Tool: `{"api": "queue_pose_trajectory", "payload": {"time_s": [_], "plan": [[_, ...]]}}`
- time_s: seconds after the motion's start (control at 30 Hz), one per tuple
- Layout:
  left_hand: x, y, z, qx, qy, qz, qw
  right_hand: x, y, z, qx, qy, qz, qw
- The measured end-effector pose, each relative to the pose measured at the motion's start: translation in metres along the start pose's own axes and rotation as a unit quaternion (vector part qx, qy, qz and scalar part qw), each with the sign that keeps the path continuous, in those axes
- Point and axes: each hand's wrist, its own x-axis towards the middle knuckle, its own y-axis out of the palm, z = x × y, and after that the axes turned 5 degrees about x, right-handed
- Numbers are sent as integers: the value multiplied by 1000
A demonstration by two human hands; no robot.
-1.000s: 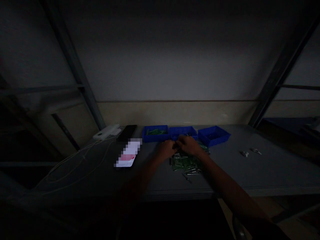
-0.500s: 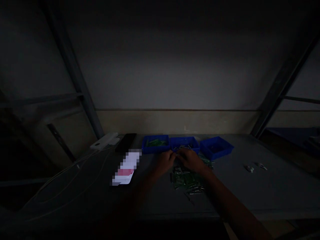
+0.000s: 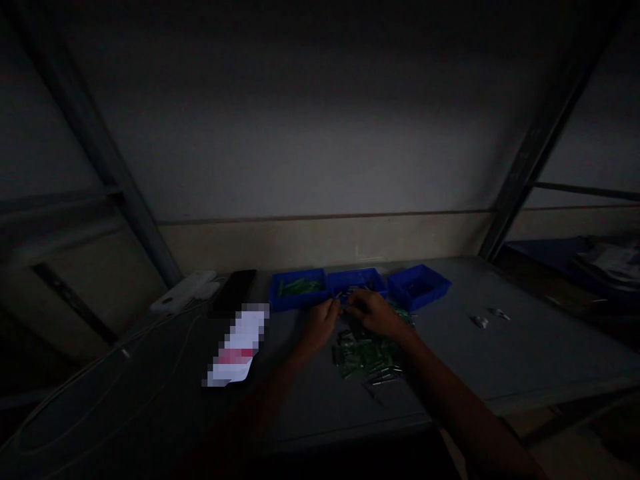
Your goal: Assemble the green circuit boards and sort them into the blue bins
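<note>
In the dim head view, my left hand (image 3: 321, 325) is closed in a pinch just in front of the blue bins. My right hand (image 3: 379, 315) faces it, its fingers bent together and almost touching the left fingertips. Whatever small piece sits between them is too dark to name. Below the right hand spreads a pile of small green and metallic pieces (image 3: 366, 355). Behind the hands stands the middle blue bin (image 3: 355, 275), with small shiny pieces in it. The left blue bin (image 3: 296, 303) contains green pieces.
A third blue bin (image 3: 426, 300) stands at the right, slightly turned. Two small pale pieces (image 3: 480, 321) lie farther right. On the left are a lit phone (image 3: 240, 343), a dark flat object (image 3: 235, 290), a white power strip (image 3: 183, 291) and loose cables. Metal posts flank the table.
The view has shifted, so the table and bins appear farther left. Both hands stay together in front of the middle bin, with the fingers slightly rearranged.
</note>
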Motion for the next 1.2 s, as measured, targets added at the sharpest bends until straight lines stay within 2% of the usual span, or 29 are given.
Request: {"api": "queue_pose_trajectory", "payload": {"time_s": [0.27, 0.47, 0.67, 0.87, 1.0, 1.1, 1.2], "plan": [[-5, -1, -3, -42, 69, -7, 997, 0, -2, -2, -27, -2, -28, 999], [-4, -3, -4, -27, 79, 13, 996, 2, -2, 5, -34, 7, -11, 999], [-5, -4, -7, -24, 90, -19, 995, 4, -2, 5, -20, 27, -9, 999], [-5, -7, -12, 25, 72, -17, 997, 5, -6, 5, 38, 47, 3, 998], [-4, -7, -11, 39, 49, -26, 998, 2, -8, 9, 85, 26, 3, 996], [-3, -5, -8, 42, 37, -33, 998, 1, -6, 10, 91, -2, 6, 996], [-2, -3, -7, 38, 36, -32, 998, 2, -2, 9, 90, 0, -3, 996]]}}
